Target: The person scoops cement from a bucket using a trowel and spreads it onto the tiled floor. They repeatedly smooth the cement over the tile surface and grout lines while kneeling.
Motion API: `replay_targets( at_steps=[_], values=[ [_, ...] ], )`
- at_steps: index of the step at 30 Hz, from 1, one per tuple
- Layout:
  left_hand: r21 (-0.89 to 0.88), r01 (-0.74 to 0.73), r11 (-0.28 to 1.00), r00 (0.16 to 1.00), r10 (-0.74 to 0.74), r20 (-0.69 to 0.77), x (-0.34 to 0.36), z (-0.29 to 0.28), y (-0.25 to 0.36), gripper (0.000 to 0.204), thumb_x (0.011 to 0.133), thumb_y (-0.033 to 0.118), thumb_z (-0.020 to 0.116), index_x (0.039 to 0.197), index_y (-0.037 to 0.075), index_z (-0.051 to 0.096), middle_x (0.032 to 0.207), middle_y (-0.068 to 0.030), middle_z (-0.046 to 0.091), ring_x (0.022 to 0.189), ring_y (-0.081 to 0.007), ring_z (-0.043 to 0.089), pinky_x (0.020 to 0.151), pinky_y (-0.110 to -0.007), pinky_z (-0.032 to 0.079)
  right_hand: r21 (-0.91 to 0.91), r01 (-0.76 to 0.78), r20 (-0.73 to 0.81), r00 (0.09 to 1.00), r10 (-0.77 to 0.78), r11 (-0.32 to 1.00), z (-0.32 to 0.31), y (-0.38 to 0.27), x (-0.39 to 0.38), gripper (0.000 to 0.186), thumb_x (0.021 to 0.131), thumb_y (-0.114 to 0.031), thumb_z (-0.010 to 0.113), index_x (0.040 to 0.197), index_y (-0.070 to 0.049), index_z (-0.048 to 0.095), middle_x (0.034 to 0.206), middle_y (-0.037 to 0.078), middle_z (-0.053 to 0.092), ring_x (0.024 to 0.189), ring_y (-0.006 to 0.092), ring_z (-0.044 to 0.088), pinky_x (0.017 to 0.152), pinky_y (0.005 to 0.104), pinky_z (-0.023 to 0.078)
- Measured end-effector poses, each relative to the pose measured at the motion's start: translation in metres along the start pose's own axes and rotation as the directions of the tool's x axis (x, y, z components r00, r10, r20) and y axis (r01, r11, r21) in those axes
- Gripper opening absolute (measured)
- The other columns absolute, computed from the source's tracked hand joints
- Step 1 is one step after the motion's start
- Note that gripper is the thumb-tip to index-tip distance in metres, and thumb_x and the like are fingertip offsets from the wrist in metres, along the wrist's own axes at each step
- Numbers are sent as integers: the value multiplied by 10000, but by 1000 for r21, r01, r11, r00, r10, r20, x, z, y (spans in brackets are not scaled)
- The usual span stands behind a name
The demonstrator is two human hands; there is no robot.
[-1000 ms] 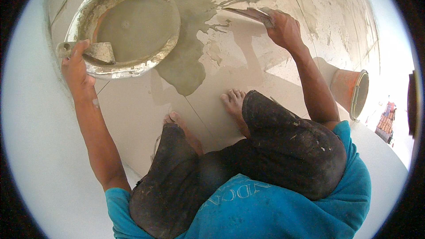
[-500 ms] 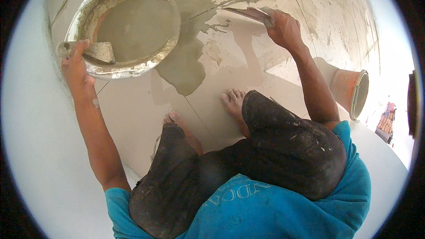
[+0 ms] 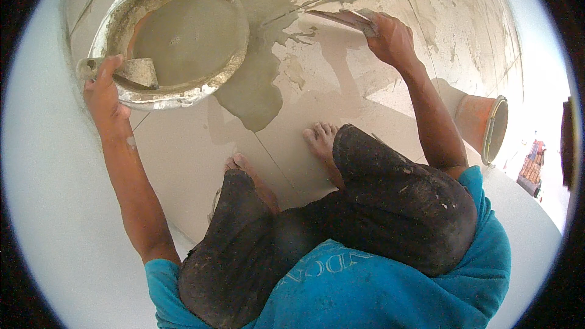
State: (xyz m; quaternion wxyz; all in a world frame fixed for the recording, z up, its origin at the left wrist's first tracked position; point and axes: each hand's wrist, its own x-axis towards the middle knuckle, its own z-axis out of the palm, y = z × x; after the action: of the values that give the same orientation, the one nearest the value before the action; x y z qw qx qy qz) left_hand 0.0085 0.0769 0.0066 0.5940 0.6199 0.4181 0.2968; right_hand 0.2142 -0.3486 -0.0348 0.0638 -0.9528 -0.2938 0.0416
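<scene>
At the left, my left hand is closed around the handle of a grout-smeared scraper. Its broad blade lies across the near rim of a large round tub. Wet grey-green grout fills much of that tub. My right hand, out to the far right, grips a flat trowel seen nearly edge-on, pointing left and held above the floor. Between the two hands a spill of the same grout spreads over the beige tiles.
An orange bucket stands at the right near the floor's edge. A pale wall runs along my left. Smears streak the far tiles. My bare feet are on the tiles between tub and body. Rooftops show beyond the right edge.
</scene>
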Motion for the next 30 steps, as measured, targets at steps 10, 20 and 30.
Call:
replay_targets(
  at_steps=[10,20,30],
  values=[
    [26,-7,1000,1000,7,13,1,-1,-1,510,663,76,764,1098,-70,543,1051,-160,595,971,-263,594,846,-363,493,-66,-13,54,998,17,998,4,4,1,310,910,-232,527,1205,-193,612,923,98,676,883,287,657,778,481,510],
    [2,-5,1000,999,4,36,-2,3,5,487,685,49,747,1109,-71,538,1054,-150,601,956,-254,603,834,-367,501,-70,-29,74,997,34,997,6,8,4,359,863,-171,557,1219,-189,607,968,99,674,930,291,646,817,468,503],
    [49,7,999,1000,-8,15,0,1,3,583,667,84,763,1160,-89,506,1093,-170,586,1004,-274,592,876,-361,480,-58,-32,75,997,36,998,4,7,3,372,870,-160,552,1240,-185,589,988,87,676,935,286,648,822,471,506]
  ],
)
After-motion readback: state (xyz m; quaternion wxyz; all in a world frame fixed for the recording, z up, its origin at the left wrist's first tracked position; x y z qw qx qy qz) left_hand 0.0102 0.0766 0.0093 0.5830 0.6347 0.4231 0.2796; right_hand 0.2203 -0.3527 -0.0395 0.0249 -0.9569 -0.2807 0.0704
